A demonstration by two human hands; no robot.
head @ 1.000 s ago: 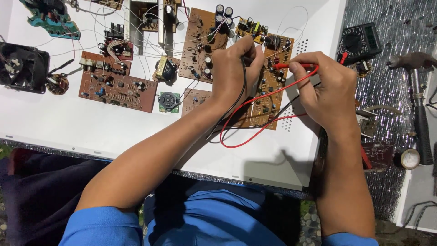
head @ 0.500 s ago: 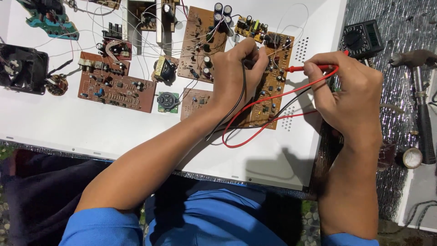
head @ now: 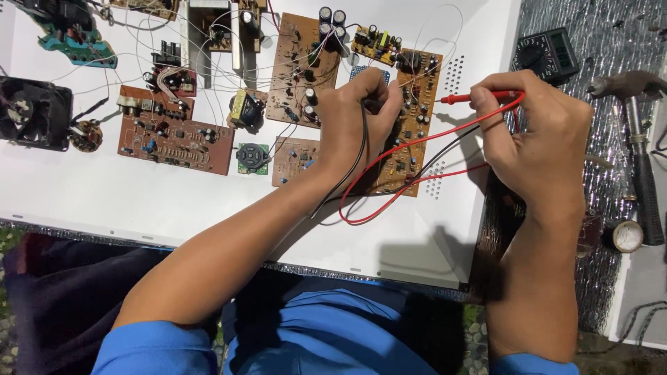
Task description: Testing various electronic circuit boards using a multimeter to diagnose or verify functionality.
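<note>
Left hand (head: 358, 114): closed on the black probe, pressed to the brown circuit board (head: 410, 128).
Right hand (head: 538, 142): gripping the red probe (head: 479, 97), tip toward nine o'clock.
Board: on the white counter (head: 139, 194), multimeter (head: 545, 55) at its two o'clock.

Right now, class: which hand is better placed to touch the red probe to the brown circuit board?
The right hand: it holds the red probe, tip beside the brown circuit board. The left hand already rests on that board.
</note>
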